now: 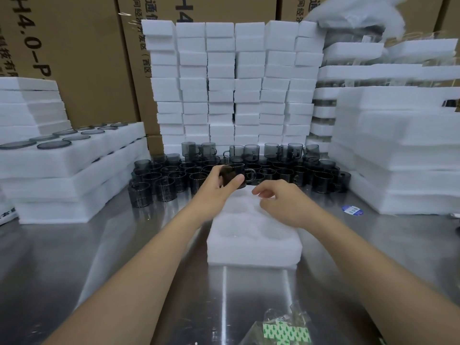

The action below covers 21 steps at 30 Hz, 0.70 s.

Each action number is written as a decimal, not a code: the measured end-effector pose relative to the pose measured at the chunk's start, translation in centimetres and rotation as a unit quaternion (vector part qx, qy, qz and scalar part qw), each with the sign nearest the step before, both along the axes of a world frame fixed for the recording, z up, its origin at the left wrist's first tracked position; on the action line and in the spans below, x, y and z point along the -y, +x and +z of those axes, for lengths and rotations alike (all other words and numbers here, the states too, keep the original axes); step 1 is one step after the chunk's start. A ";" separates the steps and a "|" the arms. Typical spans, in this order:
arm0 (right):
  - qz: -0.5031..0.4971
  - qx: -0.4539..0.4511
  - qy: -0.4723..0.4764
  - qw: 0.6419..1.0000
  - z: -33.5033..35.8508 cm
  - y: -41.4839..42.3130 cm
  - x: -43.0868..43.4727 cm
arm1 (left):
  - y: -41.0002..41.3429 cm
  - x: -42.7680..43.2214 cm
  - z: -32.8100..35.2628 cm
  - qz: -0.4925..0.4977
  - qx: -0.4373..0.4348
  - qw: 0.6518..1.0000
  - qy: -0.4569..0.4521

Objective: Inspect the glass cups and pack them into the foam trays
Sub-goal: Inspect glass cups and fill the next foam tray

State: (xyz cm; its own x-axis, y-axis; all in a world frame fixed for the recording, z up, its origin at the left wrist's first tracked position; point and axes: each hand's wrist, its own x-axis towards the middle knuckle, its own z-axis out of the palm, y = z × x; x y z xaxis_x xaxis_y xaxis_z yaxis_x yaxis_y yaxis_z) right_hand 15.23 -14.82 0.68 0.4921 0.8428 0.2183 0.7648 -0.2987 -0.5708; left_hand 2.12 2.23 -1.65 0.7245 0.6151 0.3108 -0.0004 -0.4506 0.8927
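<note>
Foam tray [254, 247] pockets lie bare; left hand [219, 188] grips glass cup [236, 175].

This is a packing area in a warehouse or factory: printed cardboard cartons [82, 58] behind, white foam blocks [224, 83] stacked high, dozens of identical grey glass cups [174, 175] massed on a steel tabletop [99, 257].

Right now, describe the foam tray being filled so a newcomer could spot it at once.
Start at the steel table, then find the crowd of dark glass cups at its back. Directly in front of them lies one foam tray, under the right hand. Unlike the stacked trays either side, it lies alone, its round pockets empty.
</note>
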 end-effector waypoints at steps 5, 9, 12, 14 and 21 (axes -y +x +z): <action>0.007 0.011 -0.003 1.000 0.3 0.4 0.3 | -0.1 -0.2 0.3 -0.029 -0.044 0.998 0.022; 0.011 0.010 0.009 1.000 0.2 0.5 0.4 | -0.2 -0.4 0.6 -0.040 -0.082 0.995 0.029; 0.013 0.004 0.007 1.000 0.1 0.6 0.3 | -0.5 -0.5 0.8 -0.035 -0.091 0.995 0.032; 0.009 -0.003 0.009 1.000 0.0 0.7 0.1 | -0.7 -0.6 0.9 -0.040 -0.109 0.993 0.031; 0.018 0.002 0.014 1.000 -0.1 0.6 0.2 | -0.4 -0.7 0.5 -0.023 -0.104 0.993 0.048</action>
